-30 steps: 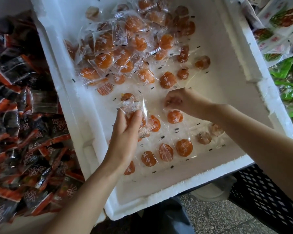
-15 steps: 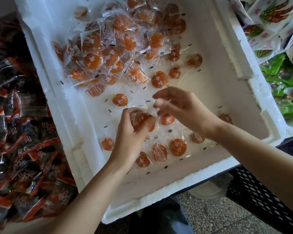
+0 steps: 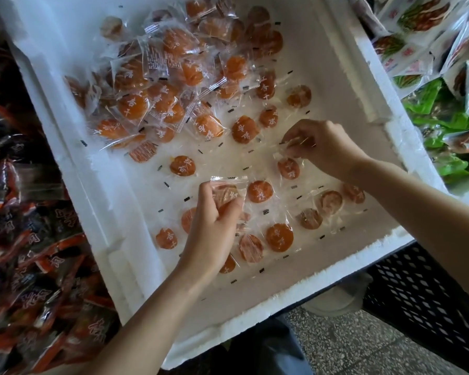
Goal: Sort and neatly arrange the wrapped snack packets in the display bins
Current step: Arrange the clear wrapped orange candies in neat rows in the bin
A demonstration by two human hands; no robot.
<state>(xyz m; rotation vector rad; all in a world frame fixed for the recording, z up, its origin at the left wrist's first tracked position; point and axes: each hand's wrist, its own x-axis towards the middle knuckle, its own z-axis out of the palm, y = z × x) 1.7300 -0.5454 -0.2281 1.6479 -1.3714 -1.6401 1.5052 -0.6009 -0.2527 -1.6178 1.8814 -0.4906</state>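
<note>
Head view. Found the left hand (image 3: 214,226) curled round a clear-wrapped orange packet (image 3: 228,192), lifted just above the floor of the white foam bin (image 3: 114,190); found the right hand (image 3: 322,147) pinching the wrapper edge of a second packet (image 3: 289,167) between thumb and fingertips, hung just below the fingers and close to the bin floor. Noted single packets (image 3: 279,240) laid flat and apart around and between both hands; noted a jumbled heap (image 3: 157,85) beyond the hands, at the far side of the bin.

Judged the step in hand as laying loose packets out one by one; judged the work well short of done, given the unsorted heap. For the next move: set each held packet flat in a gap near the hands, printed side up, clear of its neighbours; expect slippery film, so keep the pinch firm until release.

Read white Chinese characters on the wrappers, apparently 红杏干; could not read the small back-panel print. Logged dark red-and-black packets (image 3: 25,239) outboard of the left hand, and green packets (image 3: 444,125) and white packets (image 3: 417,20) outboard of the right; lettering there not legible.
</note>
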